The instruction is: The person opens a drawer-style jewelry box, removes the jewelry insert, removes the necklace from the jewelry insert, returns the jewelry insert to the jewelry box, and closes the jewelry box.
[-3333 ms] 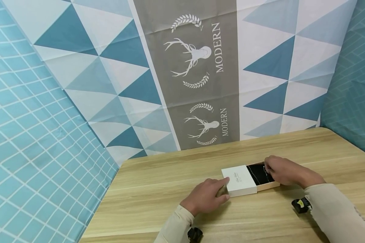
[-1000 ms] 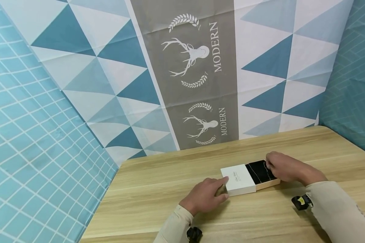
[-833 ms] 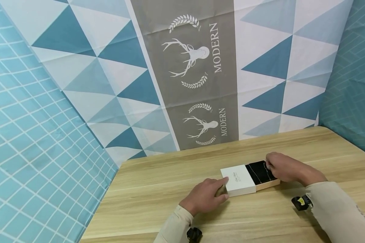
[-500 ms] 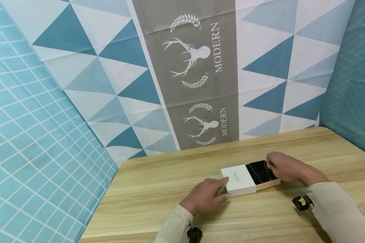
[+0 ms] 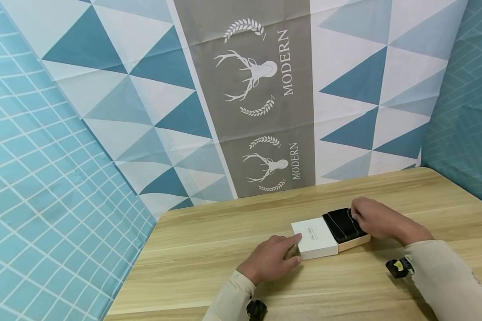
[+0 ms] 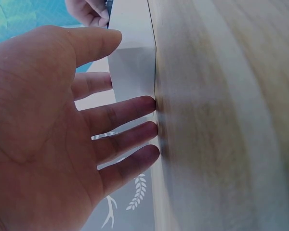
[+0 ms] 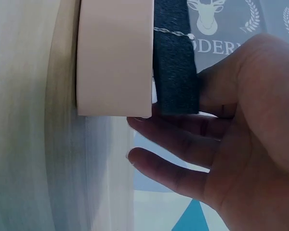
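So the left hand (image 5: pixel 271 261) is parked at its own end of a white rectangular cardboard box cover (image 5: pixel 315 238) with fine print on top, index fingertip on the cover's edge, thumb at the corner closest to the wearer, fingers fairly straight and spread apart rather than wrapped round it. The other fingertips sit right down by the wood-grain desk (image 5: pixel 202 261); can't tell if they're actually touching. Over on the far end from that hand, a peach cardboard drawer (image 5: pixel 354 244) sticks partway out of the cover, and that's where the right hand (image 5: pixel 375 219) is: thumb and fingers clamped on the outer end of a black, fuzzy rectangular pad (image 5: pixel 341 225) with thin silver chains (image 7: pixel 169 32) strung across it. The pad sits just left of the right hand's fingers, over the drawer, its edges above the rim, with a narrow gap between pad and drawer near the fingertips. Its other end is right by the cover's edge, can't tell if they touch. The right hand's two lowest fingers hang past the end of the drawer. Room-wise, wood carries on beyond both hands to the back edge by the gray, white and blue patterned wall covering (image 5: pixel 275 111), and right of the right hand there's a decent stretch before the desk's side edge. Left of the left hand, more wood runs to the other side edge.
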{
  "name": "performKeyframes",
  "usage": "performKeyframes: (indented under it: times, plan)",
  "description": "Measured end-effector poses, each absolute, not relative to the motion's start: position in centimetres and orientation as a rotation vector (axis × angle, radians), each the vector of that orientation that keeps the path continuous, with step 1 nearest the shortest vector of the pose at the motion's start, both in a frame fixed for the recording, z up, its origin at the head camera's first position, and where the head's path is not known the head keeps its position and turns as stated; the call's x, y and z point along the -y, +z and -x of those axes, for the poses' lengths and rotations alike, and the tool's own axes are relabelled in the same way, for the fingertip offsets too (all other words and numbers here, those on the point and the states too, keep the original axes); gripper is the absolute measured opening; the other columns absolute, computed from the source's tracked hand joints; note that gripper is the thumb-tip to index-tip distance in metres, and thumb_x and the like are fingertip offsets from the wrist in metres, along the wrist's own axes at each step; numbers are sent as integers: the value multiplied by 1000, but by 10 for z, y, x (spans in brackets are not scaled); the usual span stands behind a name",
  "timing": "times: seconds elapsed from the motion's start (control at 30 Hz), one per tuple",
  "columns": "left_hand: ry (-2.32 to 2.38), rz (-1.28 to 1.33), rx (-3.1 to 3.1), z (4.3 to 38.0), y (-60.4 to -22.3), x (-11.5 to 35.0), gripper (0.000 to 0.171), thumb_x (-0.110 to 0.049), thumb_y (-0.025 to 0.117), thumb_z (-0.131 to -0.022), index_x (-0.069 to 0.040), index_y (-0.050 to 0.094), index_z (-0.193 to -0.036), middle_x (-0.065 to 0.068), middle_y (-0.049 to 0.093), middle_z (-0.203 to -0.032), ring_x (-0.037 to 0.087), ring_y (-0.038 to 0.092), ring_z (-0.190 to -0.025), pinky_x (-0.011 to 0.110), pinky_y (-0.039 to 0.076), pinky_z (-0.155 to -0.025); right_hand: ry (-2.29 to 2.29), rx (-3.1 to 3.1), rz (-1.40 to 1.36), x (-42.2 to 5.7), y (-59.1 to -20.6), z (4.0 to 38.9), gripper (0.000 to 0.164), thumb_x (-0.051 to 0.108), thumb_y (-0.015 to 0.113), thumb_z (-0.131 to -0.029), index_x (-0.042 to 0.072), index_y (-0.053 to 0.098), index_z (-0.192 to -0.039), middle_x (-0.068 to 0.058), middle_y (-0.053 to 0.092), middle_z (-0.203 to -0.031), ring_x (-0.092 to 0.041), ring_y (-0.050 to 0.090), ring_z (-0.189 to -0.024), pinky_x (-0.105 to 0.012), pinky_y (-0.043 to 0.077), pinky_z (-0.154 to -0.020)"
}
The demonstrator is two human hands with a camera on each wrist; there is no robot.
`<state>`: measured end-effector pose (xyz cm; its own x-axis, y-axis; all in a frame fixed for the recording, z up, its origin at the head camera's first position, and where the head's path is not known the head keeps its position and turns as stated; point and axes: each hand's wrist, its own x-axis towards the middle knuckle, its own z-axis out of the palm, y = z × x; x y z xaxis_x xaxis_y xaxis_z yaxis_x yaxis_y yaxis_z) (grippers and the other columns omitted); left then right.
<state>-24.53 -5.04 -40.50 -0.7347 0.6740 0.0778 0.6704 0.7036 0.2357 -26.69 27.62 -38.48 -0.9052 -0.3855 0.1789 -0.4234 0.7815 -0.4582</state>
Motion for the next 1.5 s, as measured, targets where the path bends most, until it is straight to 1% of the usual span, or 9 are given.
performKeyframes:
  times: [0.2, 0.43, 0.63, 0.93, 1.23, 1.3, 1.4, 1.5]
  plan:
    - [392, -1149, -2885, 246, -406, 50, 56, -42, 55, -102, -23, 43, -154, -3, 59, -139, 14, 54, -126, 32, 45, -103, 772, 2884, -615, -275, -383, 266, 18, 0, 44, -102, 6, 56, -90, -1, 52, -82, -15, 45, -67, -34, 41, -63]
    - [394, -1152, -2888, 247, -405, 50, 56, -42, 55, -102, -23, 44, -154, -2, 58, -140, 14, 54, -127, 32, 45, -103, 762, 2874, -598, -276, -384, 268, 16, 1, 46, -102, 5, 57, -90, -1, 52, -80, -15, 45, -66, -32, 42, -61]
    - [393, -1146, -2888, 246, -405, 50, 56, -42, 55, -102, -23, 44, -153, -3, 58, -140, 14, 54, -127, 32, 45, -103, 757, 2887, -592, -276, -383, 267, 14, 2, 45, -103, 3, 56, -94, -1, 53, -81, -14, 46, -64, -33, 43, -62]
    - [388, -1122, -2878, 246, -405, 51, 56, -43, 54, -102, -25, 42, -154, -4, 57, -141, 14, 53, -128, 34, 44, -104, 776, 2871, -574, -274, -386, 268, 13, 4, 48, -102, 5, 57, -93, 0, 52, -77, -14, 46, -61, -33, 42, -60]
    - [388, -1118, -2885, 245, -403, 51, 56, -43, 54, -102, -25, 42, -154, -4, 57, -141, 14, 53, -129, 33, 44, -104, 806, 2832, -523, -274, -385, 268, 13, 3, 47, -102, 6, 55, -93, 0, 50, -74, -15, 47, -62, -34, 42, -60]
    - [386, -1118, -2885, 245, -403, 51, 56, -43, 54, -102, -25, 42, -154, -4, 57, -141, 14, 53, -129, 33, 44, -104, 810, 2822, -526, -273, -385, 268, 10, 2, 48, -101, 5, 55, -95, -1, 51, -76, -15, 47, -63, -35, 42, -61]
    - [385, -1120, -2882, 245, -404, 51, 56, -43, 54, -102, -25, 42, -154, -4, 57, -141, 14, 53, -128, 33, 44, -104, 816, 2813, -524, -272, -386, 268, 6, 2, 49, -101, 1, 54, -105, -3, 56, -84, -15, 49, -68, -35, 44, -64]
    - [390, -1123, -2877, 245, -404, 51, 56, -43, 54, -102, -25, 42, -154, -5, 57, -142, 14, 53, -129, 33, 44, -104, 828, 2818, -512, -272, -386, 268, 18, 2, 50, -101, -4, 52, -118, -7, 60, -93, -15, 53, -72, -37, 47, -66]
